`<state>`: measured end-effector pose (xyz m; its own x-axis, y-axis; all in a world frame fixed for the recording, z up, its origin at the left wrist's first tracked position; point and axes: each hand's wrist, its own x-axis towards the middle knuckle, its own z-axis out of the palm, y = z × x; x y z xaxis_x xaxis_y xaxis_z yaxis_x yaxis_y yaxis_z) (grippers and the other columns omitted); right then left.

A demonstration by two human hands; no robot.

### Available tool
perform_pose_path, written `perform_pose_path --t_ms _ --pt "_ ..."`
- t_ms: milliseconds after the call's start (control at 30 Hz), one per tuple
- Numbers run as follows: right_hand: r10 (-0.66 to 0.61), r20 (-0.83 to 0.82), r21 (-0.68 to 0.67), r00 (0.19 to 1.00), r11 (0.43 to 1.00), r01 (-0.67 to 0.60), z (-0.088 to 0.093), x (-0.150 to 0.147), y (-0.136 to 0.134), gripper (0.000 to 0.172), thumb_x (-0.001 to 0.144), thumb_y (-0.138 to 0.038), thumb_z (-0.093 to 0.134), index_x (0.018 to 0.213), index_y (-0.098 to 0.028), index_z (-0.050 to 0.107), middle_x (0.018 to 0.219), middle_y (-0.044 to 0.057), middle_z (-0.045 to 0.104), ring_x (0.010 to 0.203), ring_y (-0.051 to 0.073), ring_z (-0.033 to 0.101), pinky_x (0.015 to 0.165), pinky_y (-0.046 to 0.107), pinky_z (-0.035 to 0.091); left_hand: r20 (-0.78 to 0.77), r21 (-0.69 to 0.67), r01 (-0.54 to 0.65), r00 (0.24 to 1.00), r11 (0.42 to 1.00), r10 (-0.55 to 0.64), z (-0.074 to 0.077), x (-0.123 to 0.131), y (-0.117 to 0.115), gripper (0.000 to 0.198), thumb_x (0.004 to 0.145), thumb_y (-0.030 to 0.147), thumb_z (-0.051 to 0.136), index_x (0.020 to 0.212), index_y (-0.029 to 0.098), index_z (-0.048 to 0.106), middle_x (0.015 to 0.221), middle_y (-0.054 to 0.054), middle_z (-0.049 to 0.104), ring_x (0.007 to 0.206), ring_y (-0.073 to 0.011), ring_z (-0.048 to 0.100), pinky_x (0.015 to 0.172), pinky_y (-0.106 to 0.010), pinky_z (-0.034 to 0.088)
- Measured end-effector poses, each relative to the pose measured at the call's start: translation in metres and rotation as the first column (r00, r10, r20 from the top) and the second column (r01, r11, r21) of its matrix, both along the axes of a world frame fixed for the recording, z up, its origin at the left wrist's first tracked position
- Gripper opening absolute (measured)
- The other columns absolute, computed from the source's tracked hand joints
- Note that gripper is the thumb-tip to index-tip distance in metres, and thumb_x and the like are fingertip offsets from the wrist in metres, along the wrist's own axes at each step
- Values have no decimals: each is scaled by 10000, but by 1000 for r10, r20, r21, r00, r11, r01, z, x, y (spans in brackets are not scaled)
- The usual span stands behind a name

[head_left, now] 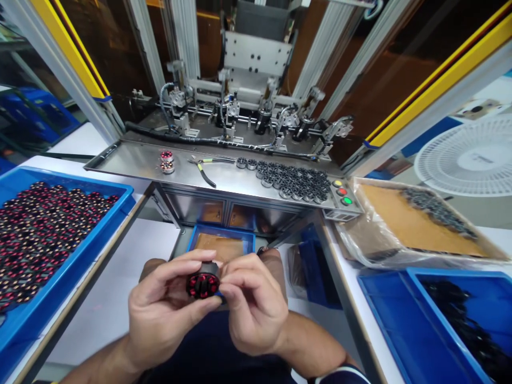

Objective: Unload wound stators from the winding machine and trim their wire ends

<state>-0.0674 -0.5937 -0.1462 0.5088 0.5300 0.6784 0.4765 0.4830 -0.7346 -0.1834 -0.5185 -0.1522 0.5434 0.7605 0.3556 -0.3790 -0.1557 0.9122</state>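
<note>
My left hand [164, 309] and my right hand [252, 309] meet low in the middle of the view, both pinching one small round motor stator [203, 284] with red copper windings and a black core. The left thumb and fingers grip its left side, and the right fingertips press on its right edge. On the steel shelf [132, 165] ahead lie a wound stator [167, 161], a pair of pliers [206, 166] and a heap of bare black cores [292, 180].
A blue bin [100, 234] at the left holds several red-wound stators. At the right are a bagged cardboard tray [416, 226] with black parts and a blue bin [400, 330] of black cores. Coloured buttons [342, 192] sit on the shelf's right end. The machine fixture [256, 114] stands behind.
</note>
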Motion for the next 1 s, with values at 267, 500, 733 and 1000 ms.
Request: perform_pose_path --t_ms 267,500,733,1000 --pt "50 126 -9 991 999 -49 -4 15 6 59 911 -163 564 917 -188 617 763 50 638 718 151 623 638 278 556 -158 -261 273 934 926 -320 -4 -7 13 685 676 429 822 1277 271 532 1088 -78 692 935 -203 688 800 -244 576" --pt "41 273 -123 961 992 -7 0 22 -2 41 892 -142 597 901 -168 628 763 50 645 690 132 615 598 240 517 53 -432 483 857 761 -513 -16 -8 16 430 861 511 592 1202 251 558 840 -50 660 741 -178 653 678 -276 557" --pt "58 83 -160 995 986 -44 7 19 -1 86 863 -80 597 809 -136 633 709 33 612 671 118 574 601 236 471 97 -307 428 902 850 -420 -12 -15 19 287 861 465 618 1052 255 649 1190 -81 603 964 -217 647 756 -305 577" --pt "153 251 -101 956 986 -131 5 26 1 45 898 -146 588 878 -141 628 751 54 639 717 137 618 639 243 529 151 -405 286 958 868 -245 -3 -8 17 451 667 446 827 964 255 547 1096 -45 667 1152 -274 611 936 -361 522"
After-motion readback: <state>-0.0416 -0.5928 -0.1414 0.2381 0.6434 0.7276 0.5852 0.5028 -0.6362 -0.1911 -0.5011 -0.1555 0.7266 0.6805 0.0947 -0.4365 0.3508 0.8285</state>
